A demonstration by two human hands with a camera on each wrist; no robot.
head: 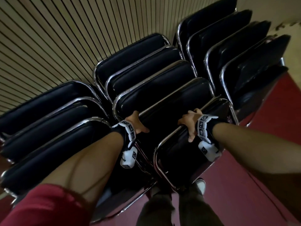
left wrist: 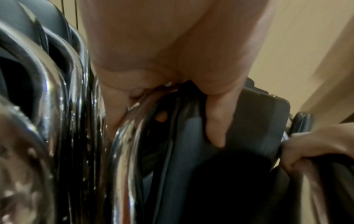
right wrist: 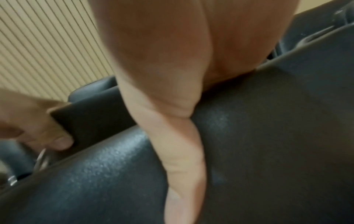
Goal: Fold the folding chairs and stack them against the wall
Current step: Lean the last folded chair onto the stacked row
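Fingers [head: 138,128] of my left hand [head: 136,123] are curled over the top rail of the black padded folding chair with a chrome tube frame [head: 187,144], thumb pressed on the cushion. Right hand [head: 190,123] grips the same rail further along, thumb [right wrist: 184,151] laid flat down the vinyl. Both clenched on the chair, nothing loose.

The chair is folded, upright, at the front of the middle row of stacked black folding chairs [head: 146,70], which lean on the ribbed beige wall [head: 57,38] over a dark red floor [head: 244,185].

Judgement: steel frame, stiff, moderately heavy; polished tube likely slick, vinyl grippier. Best hold is the top rail, hands spread, as now. Watch for pinching at the hinge.
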